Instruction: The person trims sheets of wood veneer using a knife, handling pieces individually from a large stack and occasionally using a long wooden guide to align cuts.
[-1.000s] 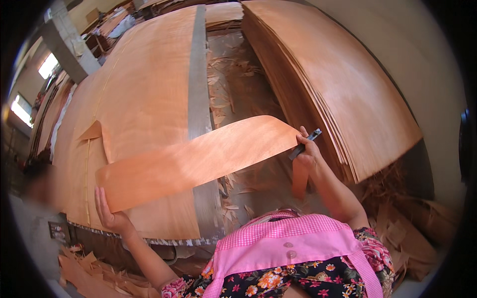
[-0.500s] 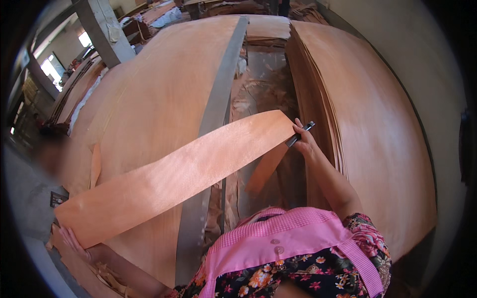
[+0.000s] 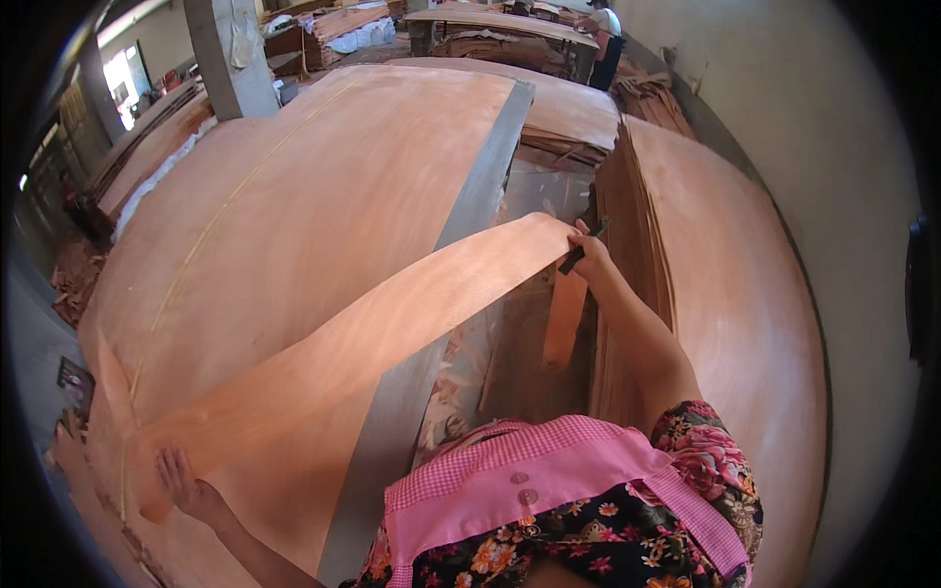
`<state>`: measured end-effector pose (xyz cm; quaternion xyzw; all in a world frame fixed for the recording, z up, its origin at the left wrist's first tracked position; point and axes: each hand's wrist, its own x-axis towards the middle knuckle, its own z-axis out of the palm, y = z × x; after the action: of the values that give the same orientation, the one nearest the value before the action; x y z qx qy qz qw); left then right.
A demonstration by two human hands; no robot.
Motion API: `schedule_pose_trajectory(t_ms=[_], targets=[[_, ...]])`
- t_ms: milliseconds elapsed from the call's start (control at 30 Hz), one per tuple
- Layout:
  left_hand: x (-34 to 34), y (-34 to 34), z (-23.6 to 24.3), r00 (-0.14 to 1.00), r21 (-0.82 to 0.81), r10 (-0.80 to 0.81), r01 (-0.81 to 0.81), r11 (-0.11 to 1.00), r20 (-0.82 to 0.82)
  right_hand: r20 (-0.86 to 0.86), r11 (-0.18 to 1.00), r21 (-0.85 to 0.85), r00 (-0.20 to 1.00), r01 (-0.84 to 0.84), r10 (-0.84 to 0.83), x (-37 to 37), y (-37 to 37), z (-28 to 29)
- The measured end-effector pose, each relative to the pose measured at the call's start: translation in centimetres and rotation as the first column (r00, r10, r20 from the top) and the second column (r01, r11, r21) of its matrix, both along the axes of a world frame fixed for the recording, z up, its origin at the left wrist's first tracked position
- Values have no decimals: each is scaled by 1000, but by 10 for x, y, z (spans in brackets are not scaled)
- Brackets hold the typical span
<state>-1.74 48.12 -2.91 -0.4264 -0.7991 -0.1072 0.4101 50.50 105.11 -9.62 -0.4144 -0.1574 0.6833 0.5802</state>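
Note:
My right hand (image 3: 591,252) grips the far end of a long orange veneer strip (image 3: 421,304) together with a dark elongated tool (image 3: 570,259). A narrower orange piece (image 3: 564,318) hangs below that hand. My left hand (image 3: 191,485) has its fingers stretched out on the strip's near-left end, which lies over a broad veneer sheet (image 3: 255,216) with a thin yellow line along it. Along that sheet's right side runs a grey band (image 3: 470,176). Another curled edge of veneer (image 3: 116,382) rises at the left.
A tall veneer stack (image 3: 735,294) stands right, beside a wall (image 3: 833,147). Between stacks is a gap with scraps (image 3: 451,412). A pillar (image 3: 225,59) is at back left. A person (image 3: 606,44) stands by a far table (image 3: 500,24); more stacks (image 3: 147,147) line the left.
The view has tilted up, showing more of the far room. The strip's left end now rests lower on the sheet, my left hand's fingers flattened on it. My right hand still grips strip and tool.

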Motion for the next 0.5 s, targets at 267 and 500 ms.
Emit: schedule_pose_trajectory(t_ms=[267,500], targets=[[27,157,-75,989,-231,-126,141,963,78,220,969,207,971,-136,89,-35,269,36],[137,283,-136,998,-284,38,-20,959,58,174,950,263,977,-169,126,-95,503,62]])
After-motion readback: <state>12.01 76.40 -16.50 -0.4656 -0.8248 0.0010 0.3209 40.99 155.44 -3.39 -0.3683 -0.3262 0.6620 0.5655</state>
